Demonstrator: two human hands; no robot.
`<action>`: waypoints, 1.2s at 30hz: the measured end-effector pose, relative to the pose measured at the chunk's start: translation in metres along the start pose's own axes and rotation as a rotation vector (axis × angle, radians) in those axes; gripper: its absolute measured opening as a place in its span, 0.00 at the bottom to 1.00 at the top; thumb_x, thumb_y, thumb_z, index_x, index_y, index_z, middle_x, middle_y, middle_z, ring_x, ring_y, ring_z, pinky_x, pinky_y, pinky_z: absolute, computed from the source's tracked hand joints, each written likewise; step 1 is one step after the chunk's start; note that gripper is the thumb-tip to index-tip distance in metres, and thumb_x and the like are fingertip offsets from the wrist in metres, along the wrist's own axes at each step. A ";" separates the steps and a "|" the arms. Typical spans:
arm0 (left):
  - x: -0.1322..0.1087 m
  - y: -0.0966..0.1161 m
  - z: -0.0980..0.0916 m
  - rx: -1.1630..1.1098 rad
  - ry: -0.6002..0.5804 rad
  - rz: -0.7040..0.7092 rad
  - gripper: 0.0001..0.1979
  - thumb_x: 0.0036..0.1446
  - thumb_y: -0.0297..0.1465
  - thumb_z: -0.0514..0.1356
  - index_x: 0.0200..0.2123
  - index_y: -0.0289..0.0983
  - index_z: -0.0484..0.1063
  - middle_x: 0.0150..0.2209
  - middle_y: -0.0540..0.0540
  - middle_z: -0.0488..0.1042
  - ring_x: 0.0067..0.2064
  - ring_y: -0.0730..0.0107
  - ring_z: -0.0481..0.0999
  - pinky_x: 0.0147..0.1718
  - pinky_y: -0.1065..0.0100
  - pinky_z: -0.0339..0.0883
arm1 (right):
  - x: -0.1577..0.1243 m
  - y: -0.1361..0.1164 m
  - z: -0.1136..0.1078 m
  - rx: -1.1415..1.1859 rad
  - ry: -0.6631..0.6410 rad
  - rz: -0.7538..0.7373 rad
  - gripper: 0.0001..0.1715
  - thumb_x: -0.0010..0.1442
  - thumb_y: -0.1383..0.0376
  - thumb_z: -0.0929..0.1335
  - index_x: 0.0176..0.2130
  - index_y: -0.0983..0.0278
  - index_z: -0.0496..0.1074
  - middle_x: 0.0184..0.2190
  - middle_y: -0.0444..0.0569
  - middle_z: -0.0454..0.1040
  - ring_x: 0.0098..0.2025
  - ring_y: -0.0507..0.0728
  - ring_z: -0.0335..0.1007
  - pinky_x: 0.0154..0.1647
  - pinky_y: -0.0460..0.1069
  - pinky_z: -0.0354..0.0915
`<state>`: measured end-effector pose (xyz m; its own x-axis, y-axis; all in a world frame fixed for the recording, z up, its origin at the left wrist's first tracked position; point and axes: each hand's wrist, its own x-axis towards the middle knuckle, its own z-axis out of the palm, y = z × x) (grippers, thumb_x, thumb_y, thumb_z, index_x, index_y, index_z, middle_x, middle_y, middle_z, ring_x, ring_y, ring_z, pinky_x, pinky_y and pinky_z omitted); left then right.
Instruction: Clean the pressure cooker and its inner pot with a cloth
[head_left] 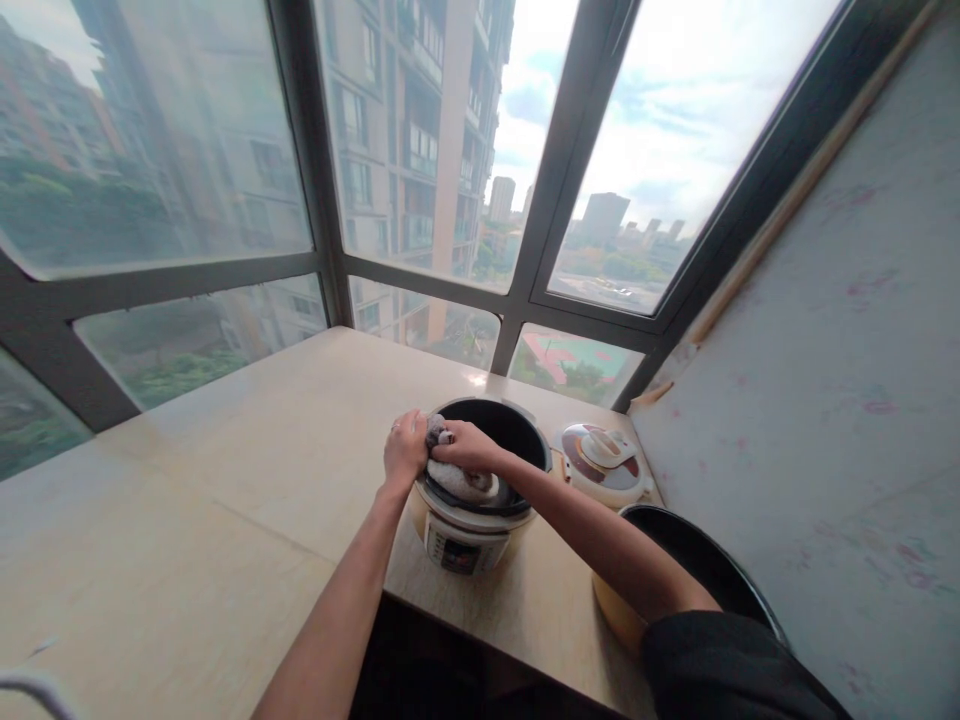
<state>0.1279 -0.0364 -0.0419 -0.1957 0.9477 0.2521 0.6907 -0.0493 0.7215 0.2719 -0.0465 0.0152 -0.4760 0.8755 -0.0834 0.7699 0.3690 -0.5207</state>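
An electric pressure cooker (465,545) without its lid stands on the stone-like ledge, its control panel facing me. On the left part of its dark rim lies my left hand (406,445), fingers curled over the edge and partly hidden. My right hand (466,446) reaches across the opening and grips a grey-and-white cloth (457,482), which is bunched against the rim and hangs into the pot. Whether the left fingers also pinch the cloth is hard to see.
A white and brown lid (604,455) rests on the ledge (247,460) behind and right of the cooker. Below my right forearm stands a large dark-lined pot (690,550). Windows border the ledge, and a patterned wall (840,430) rises at the right.
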 end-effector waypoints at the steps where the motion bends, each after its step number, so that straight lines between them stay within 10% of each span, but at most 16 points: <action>1: 0.000 -0.001 0.000 -0.002 0.000 0.019 0.21 0.70 0.35 0.44 0.49 0.39 0.75 0.55 0.39 0.78 0.61 0.57 0.72 0.62 0.58 0.64 | 0.002 -0.002 0.001 -0.041 0.050 -0.004 0.10 0.59 0.64 0.69 0.42 0.64 0.74 0.39 0.48 0.79 0.42 0.57 0.74 0.41 0.47 0.66; 9: 0.001 -0.002 0.006 -0.012 0.043 -0.010 0.19 0.68 0.34 0.49 0.53 0.36 0.75 0.57 0.35 0.76 0.61 0.54 0.74 0.62 0.55 0.65 | 0.004 -0.003 -0.006 -0.652 0.142 0.026 0.20 0.68 0.60 0.63 0.57 0.61 0.70 0.53 0.58 0.74 0.48 0.64 0.77 0.41 0.53 0.73; 21: -0.006 0.005 0.000 -0.068 0.039 -0.089 0.23 0.60 0.35 0.60 0.57 0.32 0.74 0.59 0.33 0.75 0.62 0.49 0.73 0.63 0.55 0.64 | -0.014 0.042 -0.051 -0.675 -0.024 0.130 0.19 0.63 0.66 0.65 0.52 0.67 0.77 0.49 0.66 0.78 0.50 0.71 0.77 0.44 0.57 0.72; 36: -0.005 0.003 0.001 -0.169 0.079 -0.142 0.22 0.57 0.35 0.62 0.54 0.32 0.76 0.57 0.34 0.76 0.61 0.49 0.74 0.65 0.52 0.62 | -0.019 0.051 -0.077 -0.215 -0.770 0.217 0.23 0.57 0.52 0.69 0.35 0.71 0.80 0.33 0.51 0.77 0.35 0.58 0.72 0.30 0.48 0.62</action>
<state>0.1318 -0.0408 -0.0420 -0.3410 0.9216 0.1853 0.5271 0.0242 0.8495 0.3532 -0.0206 0.0555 -0.4050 0.5043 -0.7627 0.9055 0.3367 -0.2583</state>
